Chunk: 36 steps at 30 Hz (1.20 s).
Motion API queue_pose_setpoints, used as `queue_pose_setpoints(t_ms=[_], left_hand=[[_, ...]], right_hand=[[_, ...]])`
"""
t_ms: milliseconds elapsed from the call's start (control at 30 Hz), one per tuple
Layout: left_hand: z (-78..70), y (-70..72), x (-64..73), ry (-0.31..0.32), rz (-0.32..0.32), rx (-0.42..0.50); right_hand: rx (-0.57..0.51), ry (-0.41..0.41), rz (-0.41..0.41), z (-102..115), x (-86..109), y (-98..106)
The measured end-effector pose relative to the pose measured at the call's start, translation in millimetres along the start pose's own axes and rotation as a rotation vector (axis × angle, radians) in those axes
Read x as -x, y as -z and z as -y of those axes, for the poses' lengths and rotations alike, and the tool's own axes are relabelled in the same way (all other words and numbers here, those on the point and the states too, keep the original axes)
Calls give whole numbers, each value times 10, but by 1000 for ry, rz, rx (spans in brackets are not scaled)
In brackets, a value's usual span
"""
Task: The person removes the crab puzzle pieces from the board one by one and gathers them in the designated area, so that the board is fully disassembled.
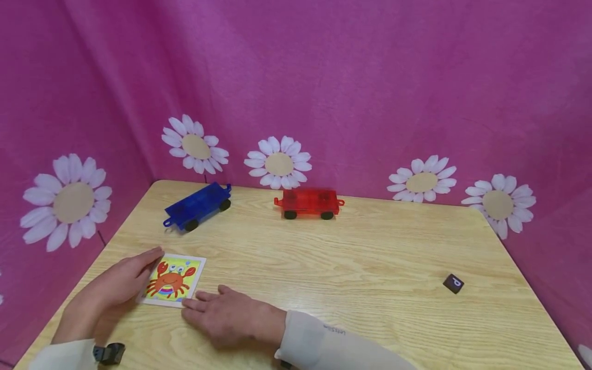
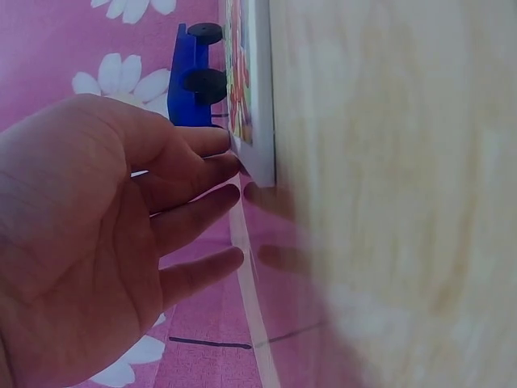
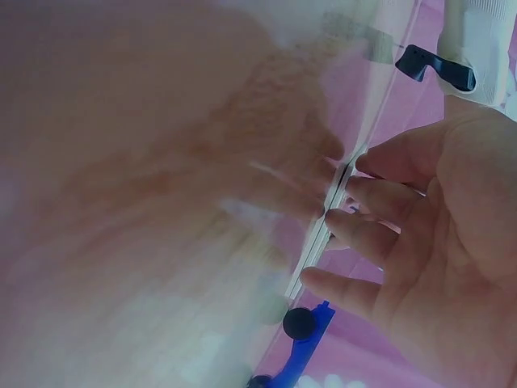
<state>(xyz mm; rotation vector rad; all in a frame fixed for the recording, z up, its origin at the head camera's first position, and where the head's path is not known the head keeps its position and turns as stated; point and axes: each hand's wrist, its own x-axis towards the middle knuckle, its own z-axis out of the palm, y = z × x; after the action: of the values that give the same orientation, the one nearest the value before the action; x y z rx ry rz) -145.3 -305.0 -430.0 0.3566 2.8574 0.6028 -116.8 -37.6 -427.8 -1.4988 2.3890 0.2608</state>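
Observation:
A square picture tile with a red crab on yellow and a white border lies flat on the wooden table. My left hand rests along its left edge, fingers extended. Seen from the left wrist, the fingertips of that left hand meet the table by the tile's white corner. At the tile's lower right corner, fingertips of my right hand touch the border, the back of the hand facing up. The right wrist view shows this right hand with its fingers loosely straight, tips at the tile's thin edge.
Behind the tile stands a blue wheeled toy wagon base, angled. A red wagon base is at the table's back middle. Toward the right lies a small dark block with a white letter. A pink flowered curtain borders the table.

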Motion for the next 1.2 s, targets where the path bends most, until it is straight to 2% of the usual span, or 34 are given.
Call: queue_pose_setpoints(t_ms=[300, 500, 633, 833, 1033, 1200], left_hand=[[-4, -24, -22, -35, -24, -23], [-75, -55, -49, -59, -22, -7], [-191, -79, -75, -63, -11, -14], [-411, -124, -120, -82, 20, -74], [-598, -186, -202, -159, 23, -119], [-792, -260, -286, -213, 36, -143]], right_hand=[[15, -7, -16, -7, 24, 8], [18, -4, -36, -47, 102, -1], [23, -7, -59, -93, 206, -8], [28, 20, -146, -176, 460, -67], [-77, 37, -167, -304, 702, -149], [-180, 10, -180, -419, 942, -233]])
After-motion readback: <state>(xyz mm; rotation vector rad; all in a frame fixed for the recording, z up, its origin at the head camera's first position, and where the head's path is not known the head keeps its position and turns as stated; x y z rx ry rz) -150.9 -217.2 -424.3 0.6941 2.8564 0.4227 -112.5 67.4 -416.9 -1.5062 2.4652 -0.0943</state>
